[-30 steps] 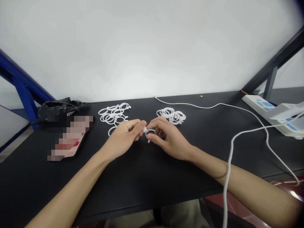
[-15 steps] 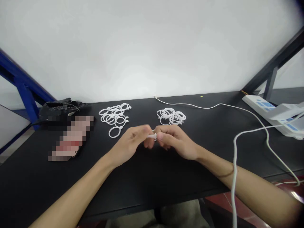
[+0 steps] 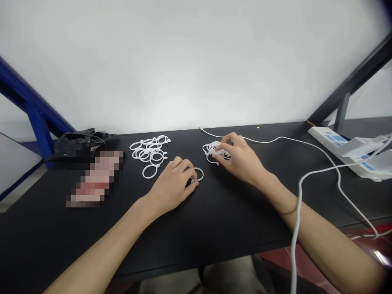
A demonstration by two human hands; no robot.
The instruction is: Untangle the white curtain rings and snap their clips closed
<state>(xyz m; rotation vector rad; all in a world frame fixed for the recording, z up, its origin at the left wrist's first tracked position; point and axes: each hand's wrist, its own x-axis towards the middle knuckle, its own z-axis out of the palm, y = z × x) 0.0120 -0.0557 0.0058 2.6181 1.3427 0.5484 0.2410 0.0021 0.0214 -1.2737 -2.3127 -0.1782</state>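
Right hand (image 3: pixel 240 160) has moved far and right, over the right ring pile (image 3: pixel 209 147); left hand (image 3: pixel 172 182) curls at one ring (image 3: pixel 202 174) on its right. Can't tell if either grips.

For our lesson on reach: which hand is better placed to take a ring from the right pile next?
Probably the right hand: it is at that pile, while the left hand is at a separate ring.

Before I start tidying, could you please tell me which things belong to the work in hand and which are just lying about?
In use: white ring at left hand; ring pile at right hand; ring group farther left.

Apparently lying about: crumpled black item; pixelated object; white cable; white-and-blue device.
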